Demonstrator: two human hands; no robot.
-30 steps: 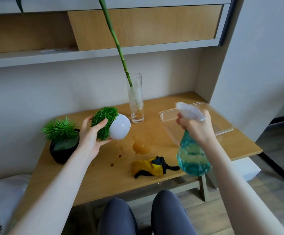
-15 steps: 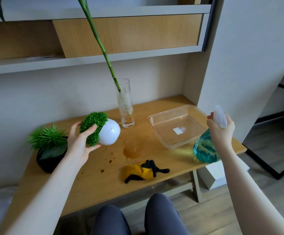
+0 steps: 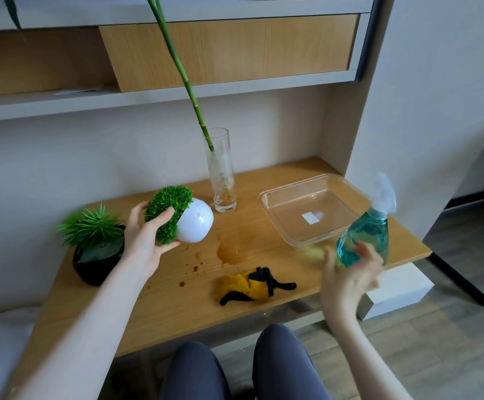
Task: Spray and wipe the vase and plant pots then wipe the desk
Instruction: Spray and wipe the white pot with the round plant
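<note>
Pot (image 3: 195, 225), white and wet, was tilted above the counter's (image 3: 177, 307) left half, left hand (image 3: 145, 243) fingers clamped on its foliage; probably light, slick, breakable, better gripped by the bowl. Right hand (image 3: 347, 272) fingers spread beside the sprayer (image 3: 364, 241) near the right edge.

Your white pot (image 3: 196, 225) is smooth, glossy, beaded with droplets. Vase (image 3: 221, 174) and tray (image 3: 275, 207): clear, glassy. Spray bottle (image 3: 363, 241): translucent teal plastic. Desk (image 3: 177, 307): matt wood grain, wet-stained. Cloth (image 3: 246, 285): soft, crumpled.
</note>
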